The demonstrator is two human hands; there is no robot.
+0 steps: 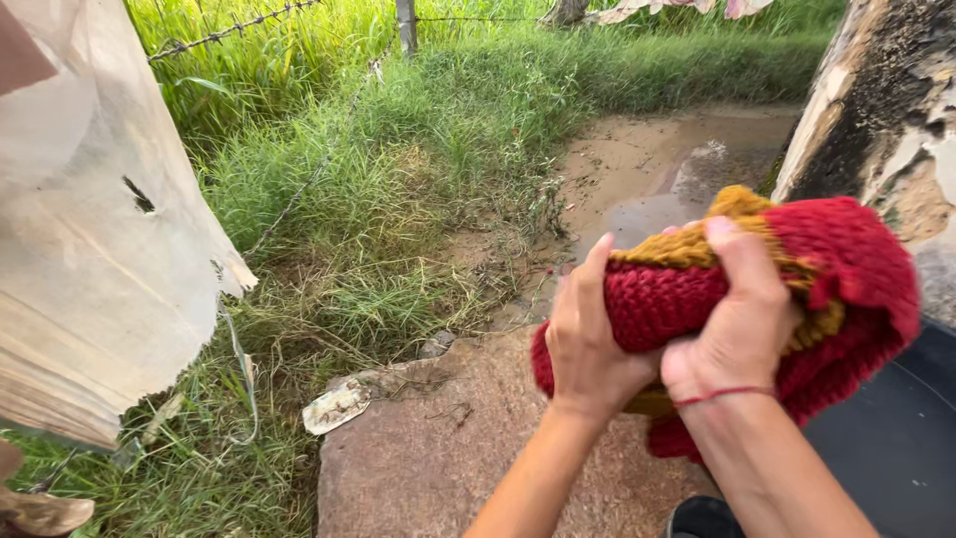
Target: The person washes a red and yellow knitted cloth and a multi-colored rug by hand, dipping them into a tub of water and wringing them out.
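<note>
Both hands were clenched on one bundle, a thick knitted cloth [836, 259] in red and mustard yellow, held up at about three o'clock in the head view. The left hand [588, 344] had its grip closed tight around the nearer end of the roll, thumb pointing up toward twelve o'clock, fingers wrapped out of sight behind the wool. The right hand [742, 319] was shut over the top of the same cloth just beside it, fingers curled down across the yellow band, the two hands touching at the heels. A thin red thread [722, 396] ran round the right wrist. The cloth bulged out past the right hand toward three o'clock, and a fold of it hung down below the wrists toward five o'clock.

Beneath the hands lay a flat brownish stone slab [428, 448], bare and rough, with a pale scrap of litter [337, 406] at its nine o'clock edge. A dark basin [896, 438] sat at four o'clock, partly hidden by the cloth. Further off, at one o'clock, muddy ground held a puddle [677, 189]. Tall grass [398, 169] filled the eleven o'clock stretch behind a barbed wire fence [299, 199], and a pale hanging cloth [90, 249] with a small hole covered the nine o'clock side.
</note>
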